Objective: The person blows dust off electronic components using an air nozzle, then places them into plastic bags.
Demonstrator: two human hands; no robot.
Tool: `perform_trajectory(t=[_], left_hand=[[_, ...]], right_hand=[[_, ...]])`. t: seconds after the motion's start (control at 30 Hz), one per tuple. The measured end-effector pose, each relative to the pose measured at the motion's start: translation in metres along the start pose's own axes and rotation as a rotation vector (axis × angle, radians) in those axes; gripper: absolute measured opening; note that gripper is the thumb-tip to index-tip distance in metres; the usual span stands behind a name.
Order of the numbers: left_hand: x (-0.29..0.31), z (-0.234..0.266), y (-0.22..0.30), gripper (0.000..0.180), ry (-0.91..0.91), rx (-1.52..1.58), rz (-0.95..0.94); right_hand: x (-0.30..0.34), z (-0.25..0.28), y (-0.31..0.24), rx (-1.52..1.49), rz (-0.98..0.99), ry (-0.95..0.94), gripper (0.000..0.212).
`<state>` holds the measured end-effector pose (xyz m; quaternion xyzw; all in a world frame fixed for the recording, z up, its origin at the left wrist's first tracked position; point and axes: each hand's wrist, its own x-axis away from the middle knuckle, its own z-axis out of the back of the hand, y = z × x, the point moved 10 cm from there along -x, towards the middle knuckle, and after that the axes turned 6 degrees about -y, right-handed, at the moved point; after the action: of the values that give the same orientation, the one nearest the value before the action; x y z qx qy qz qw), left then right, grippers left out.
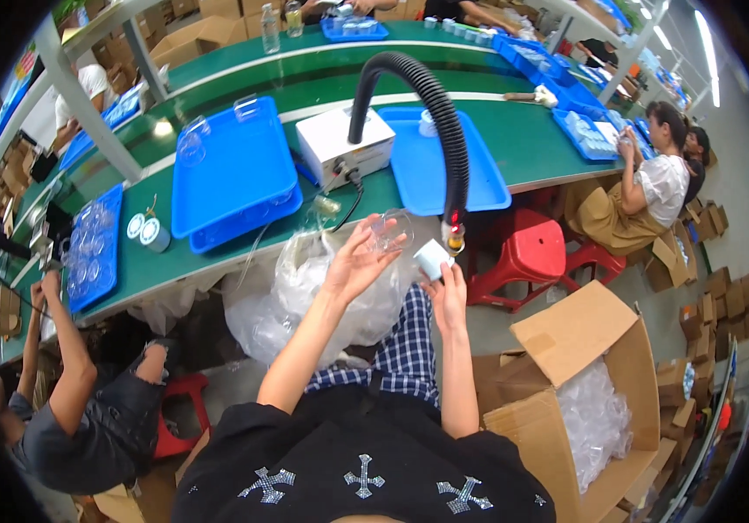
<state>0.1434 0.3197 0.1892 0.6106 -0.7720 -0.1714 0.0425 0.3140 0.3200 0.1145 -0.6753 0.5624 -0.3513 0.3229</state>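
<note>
Clear, rounded plastic shell [391,232]: one, left of the black corrugated hose [453,148]; left hand's [359,260] fingers clamped on it. Small pale-blue and white cylindrical cup [432,260]: one, just below the hose's tip (red light showing there); right hand's [449,295] fingers clamped on its side. White box-shaped device [340,138]: one, on the green tabletop [514,139], between rectangular blue plastic trays [239,179].

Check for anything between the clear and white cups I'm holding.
Nothing visible stands between the clear cup in the left hand and the white cup in the right hand; the black hose hangs outside that gap.
</note>
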Motion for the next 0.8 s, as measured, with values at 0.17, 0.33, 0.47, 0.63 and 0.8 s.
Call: perform_trajectory(t=[0.17,0.33,0.47,0.63,0.8], left_hand=[[0.055,-0.030,0.066,0.043,0.034,-0.440,-0.082],[0.097,-0.049,0.097,0.050,0.045,-0.866,-0.126],[0.109,-0.067,0.090,0.058,-0.006,-1.074,-0.069],[0.116,-0.076,0.075,0.064,-0.151,-1.026,-0.068],[0.122,-0.080,0.075,0.066,-0.135,-1.050,-0.078]], right_hand=[[0.041,-0.095,-0.045,0.663,0.181,-0.301,0.052],[0.077,-0.160,-0.076,1.191,0.489,-0.440,0.059],[0.081,-0.173,-0.070,1.007,0.392,-0.503,0.060],[0.087,-0.190,-0.045,0.325,0.106,-0.679,0.060],[0.089,-0.192,-0.039,0.457,0.118,-0.676,0.070]])
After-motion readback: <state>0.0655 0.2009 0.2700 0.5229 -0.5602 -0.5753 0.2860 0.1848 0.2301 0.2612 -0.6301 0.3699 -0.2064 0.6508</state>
